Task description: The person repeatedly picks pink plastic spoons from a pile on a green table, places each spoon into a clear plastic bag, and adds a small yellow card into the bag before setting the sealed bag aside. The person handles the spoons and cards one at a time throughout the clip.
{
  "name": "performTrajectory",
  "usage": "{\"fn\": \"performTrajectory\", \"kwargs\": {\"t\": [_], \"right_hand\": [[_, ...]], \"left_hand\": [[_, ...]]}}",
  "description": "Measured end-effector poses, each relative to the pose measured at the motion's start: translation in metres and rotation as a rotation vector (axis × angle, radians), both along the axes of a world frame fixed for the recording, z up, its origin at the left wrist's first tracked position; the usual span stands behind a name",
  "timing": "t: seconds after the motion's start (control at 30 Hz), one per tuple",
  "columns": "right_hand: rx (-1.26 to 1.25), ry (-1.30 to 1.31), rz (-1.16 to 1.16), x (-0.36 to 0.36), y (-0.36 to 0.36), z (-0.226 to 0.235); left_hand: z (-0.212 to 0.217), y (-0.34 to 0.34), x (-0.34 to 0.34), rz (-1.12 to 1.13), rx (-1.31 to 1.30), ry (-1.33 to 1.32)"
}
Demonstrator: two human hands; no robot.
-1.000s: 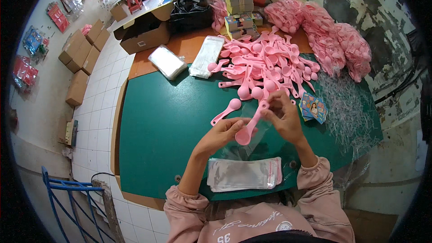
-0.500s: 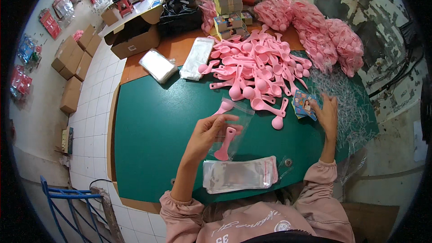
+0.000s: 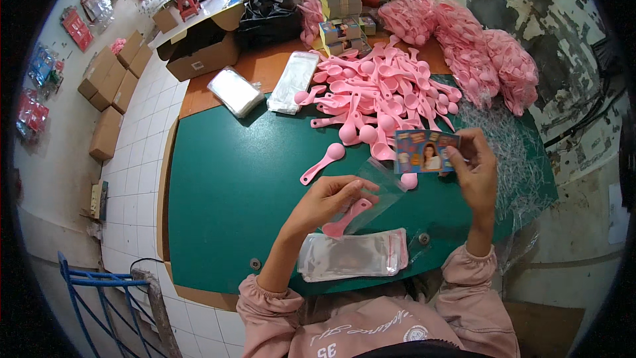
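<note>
Clear bag (image 3: 374,192) holds one pink spoon (image 3: 346,219).

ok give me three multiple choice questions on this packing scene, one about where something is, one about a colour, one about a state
1. Where does the stack of clear bags lie?
A. on the green table just in front of the person
B. inside the open cardboard box
C. on the tiled floor

2. What colour are the spoons in the heap of loose spoons?
A. blue
B. pink
C. white

3. What is in the clear bag held by the left hand?
A. nothing
B. a printed card
C. one pink spoon

Answers:
1 A: the stack rests at the near edge of the table, below the hands.
2 B: the whole heap is pink.
3 C: a spoon shows through the bag, while the printed card is outside it, in the right hand.
</note>
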State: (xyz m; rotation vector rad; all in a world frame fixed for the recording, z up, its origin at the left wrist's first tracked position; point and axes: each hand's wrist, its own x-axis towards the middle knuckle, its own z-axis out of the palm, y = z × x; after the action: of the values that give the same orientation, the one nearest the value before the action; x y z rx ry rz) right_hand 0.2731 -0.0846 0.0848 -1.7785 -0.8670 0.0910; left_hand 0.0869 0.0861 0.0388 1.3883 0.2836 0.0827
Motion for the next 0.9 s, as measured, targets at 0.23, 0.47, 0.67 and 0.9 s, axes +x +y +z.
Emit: {"fn": "performTrajectory", "kwargs": {"t": [0.23,0.47,0.67,0.9], "right_hand": [[-0.175,-0.037,0.32,-0.027,0.008,0.025],[-0.098,-0.178,0.272,-0.028,0.009,0.018],[-0.216,-0.243,0.417,-0.027,0.006,0.025],[-0.542,-0.043,0.782,-0.03,0.032,0.007]], "left_hand": [[-0.003,0.004,-0.002,0.007,0.063,0.027],[0.003,-0.002,0.001,0.005,-0.005,0.011],[0.005,-0.002,0.002,-0.011,0.06,0.021],[-0.011,-0.008,0.003,-0.062,0.441,-0.08]]}}
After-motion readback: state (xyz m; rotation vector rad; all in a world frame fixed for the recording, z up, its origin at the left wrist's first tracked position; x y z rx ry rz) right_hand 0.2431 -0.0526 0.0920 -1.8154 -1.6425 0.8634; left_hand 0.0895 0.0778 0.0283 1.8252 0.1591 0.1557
